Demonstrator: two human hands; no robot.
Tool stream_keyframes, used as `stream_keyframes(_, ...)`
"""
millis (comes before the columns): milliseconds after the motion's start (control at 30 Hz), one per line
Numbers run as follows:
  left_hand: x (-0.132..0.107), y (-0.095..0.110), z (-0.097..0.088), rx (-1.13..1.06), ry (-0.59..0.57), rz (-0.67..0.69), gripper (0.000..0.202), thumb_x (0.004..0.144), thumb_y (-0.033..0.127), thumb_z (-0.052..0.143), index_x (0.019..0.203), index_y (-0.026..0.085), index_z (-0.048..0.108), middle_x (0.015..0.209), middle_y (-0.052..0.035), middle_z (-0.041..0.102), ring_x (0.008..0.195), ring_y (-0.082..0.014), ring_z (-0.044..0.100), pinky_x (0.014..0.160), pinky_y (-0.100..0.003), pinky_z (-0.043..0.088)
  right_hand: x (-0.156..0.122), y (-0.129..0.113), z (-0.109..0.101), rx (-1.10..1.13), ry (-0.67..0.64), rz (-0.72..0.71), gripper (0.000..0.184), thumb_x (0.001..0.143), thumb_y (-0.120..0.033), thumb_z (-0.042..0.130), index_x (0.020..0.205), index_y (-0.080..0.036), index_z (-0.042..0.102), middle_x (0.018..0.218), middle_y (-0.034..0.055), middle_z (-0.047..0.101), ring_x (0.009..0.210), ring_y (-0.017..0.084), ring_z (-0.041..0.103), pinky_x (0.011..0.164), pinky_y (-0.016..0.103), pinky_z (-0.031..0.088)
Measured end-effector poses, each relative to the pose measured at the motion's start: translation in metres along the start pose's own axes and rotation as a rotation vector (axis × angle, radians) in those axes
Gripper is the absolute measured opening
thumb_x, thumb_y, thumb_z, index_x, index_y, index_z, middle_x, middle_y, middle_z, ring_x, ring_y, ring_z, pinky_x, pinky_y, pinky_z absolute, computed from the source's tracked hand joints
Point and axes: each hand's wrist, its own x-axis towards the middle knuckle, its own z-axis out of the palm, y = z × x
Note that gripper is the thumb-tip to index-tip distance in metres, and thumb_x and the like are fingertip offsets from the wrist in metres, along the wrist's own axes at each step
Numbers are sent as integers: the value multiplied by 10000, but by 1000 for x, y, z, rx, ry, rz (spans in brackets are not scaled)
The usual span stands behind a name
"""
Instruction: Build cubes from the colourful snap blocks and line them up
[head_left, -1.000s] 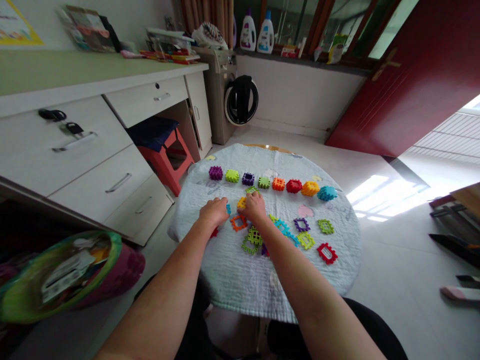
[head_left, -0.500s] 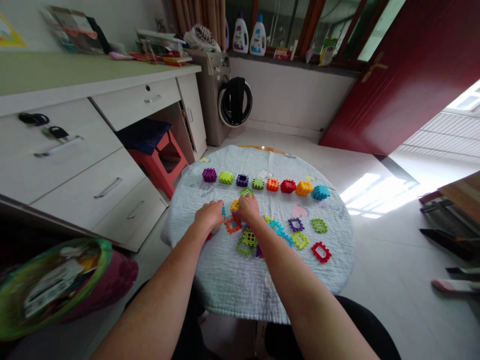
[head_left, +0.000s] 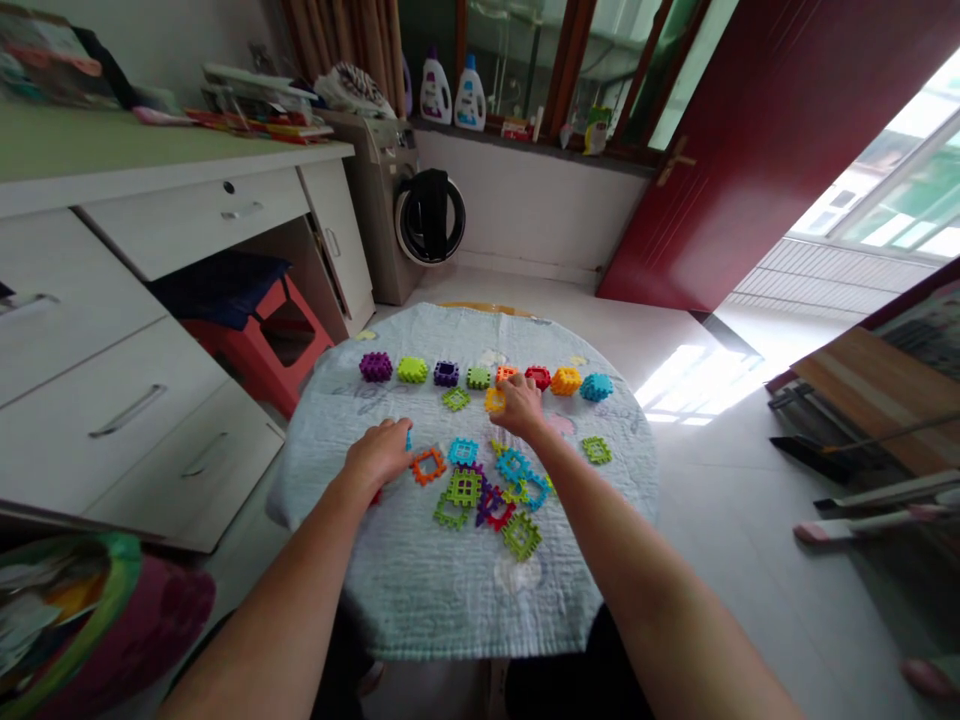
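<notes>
My right hand (head_left: 521, 403) is closed on a yellow square frame tile (head_left: 494, 400) with notched edges, just in front of the orange block (head_left: 506, 373). To the left, my left hand (head_left: 381, 452) is low over the cloth with curled fingers, a bit of a blue tile (head_left: 409, 439) showing at its fingertips. Beside it lies an orange frame tile (head_left: 428, 466), and a red piece (head_left: 376, 497) is partly hidden under the wrist. Between my arms are a blue tile (head_left: 463, 452), a green grid tile (head_left: 465, 487) and several overlapping tiles.
Several coloured blocks, from a purple block (head_left: 376, 367) to a blue block (head_left: 597, 387), form a row across the round cloth-covered table (head_left: 420, 590). One green tile (head_left: 455, 399) lies before the row, another green tile (head_left: 596, 450) at right. A red stool (head_left: 296, 330) stands left.
My right hand has moved right with the yellow tile, toward the block row. My left hand stays by the orange tile. The whole view has shifted to the right.
</notes>
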Motion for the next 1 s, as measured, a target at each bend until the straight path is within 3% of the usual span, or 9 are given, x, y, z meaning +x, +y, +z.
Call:
stream_keyframes(333, -2, -5, -4, -34, -22, 30, 446, 796, 357, 610, 1216, 228, 537, 1275, -110, 590, 1164, -259, 573, 959, -326, 444, 49, 59, -20, -28, 51, 29, 543, 678, -416, 732, 1188, -261, 628, 1306, 98, 460, 1176, 314, 386, 969, 440, 349)
stream_keyframes(533, -1, -8, -1, -37, -17, 34, 456, 779, 329, 615, 1219, 251, 523, 1275, -100, 589, 1187, -263, 564, 955, -327, 446, 54, 133, -50, -23, 176, 260, 515, 737, -403, 665, 1231, -270, 607, 1300, 96, 465, 1155, 295, 440, 982, 410, 373)
stream_keyframes(667, 2, -8, 1, -42, -11, 37, 457, 774, 327, 619, 1215, 258, 521, 1267, -105, 592, 1186, -272, 565, 958, -345, 446, 56, 172, -60, -52, 101, 283, 540, 697, -356, 694, 1227, -283, 623, 1269, 101, 483, 1149, 302, 449, 980, 417, 381)
stream_keyframes(1000, 4, -12, 2, -41, -10, 44, 440, 767, 298, 636, 1190, 257, 520, 1244, -107, 603, 1172, -258, 578, 972, -339, 439, 59, 180, -34, -114, -77, 182, 565, 688, -267, 689, 1249, -290, 621, 1263, 114, 521, 1139, 307, 475, 963, 434, 401)
